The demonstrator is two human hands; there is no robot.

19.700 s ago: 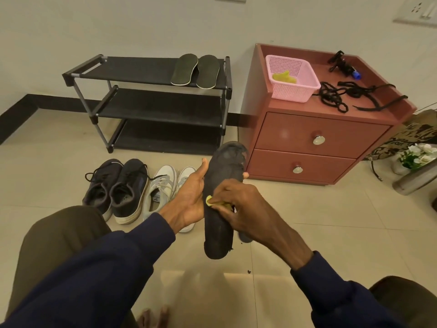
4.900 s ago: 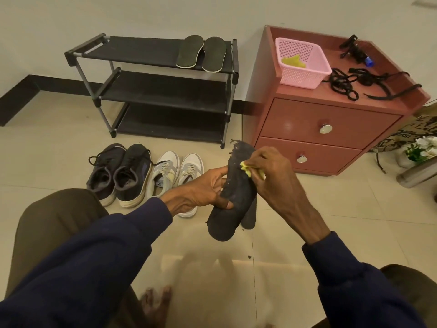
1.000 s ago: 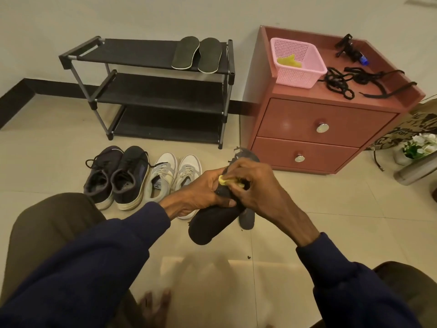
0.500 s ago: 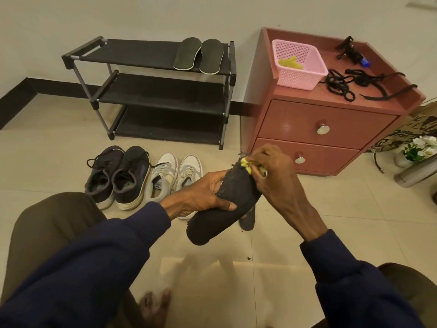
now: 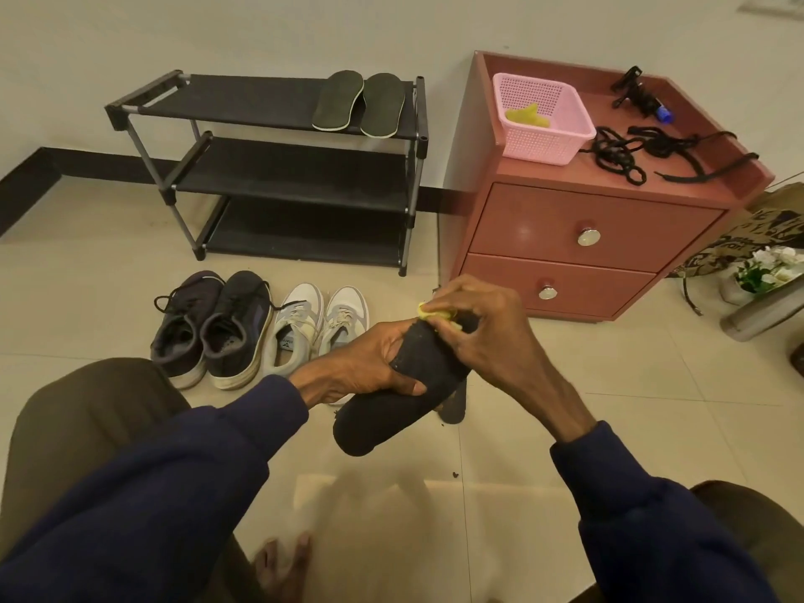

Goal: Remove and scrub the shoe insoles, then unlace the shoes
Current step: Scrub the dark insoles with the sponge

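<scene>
My left hand (image 5: 370,367) grips a black insole (image 5: 391,411) around its middle, holding it tilted above the floor. My right hand (image 5: 483,337) pinches a small yellow scrubber (image 5: 430,313) and presses it on the insole's upper end. A second dark insole (image 5: 454,406) lies on the floor just behind, mostly hidden. A pair of black laced shoes (image 5: 209,328) and a pair of white shoes (image 5: 317,328) stand on the floor to the left. Two grey-green insoles (image 5: 359,104) lie on the top shelf of the shoe rack (image 5: 269,167).
A red two-drawer cabinet (image 5: 578,237) stands at the right; on it sit a pink basket (image 5: 544,119) with a yellow cloth and loose black laces (image 5: 631,150). A flower pot (image 5: 765,272) and a metal bottle (image 5: 761,315) lie at the far right. My knees frame the bottom corners.
My right hand has kept rubbing the scrubber back and forth near the insole's upper end. The insole has tilted lower than several seconds ago. The shoes have not moved.
</scene>
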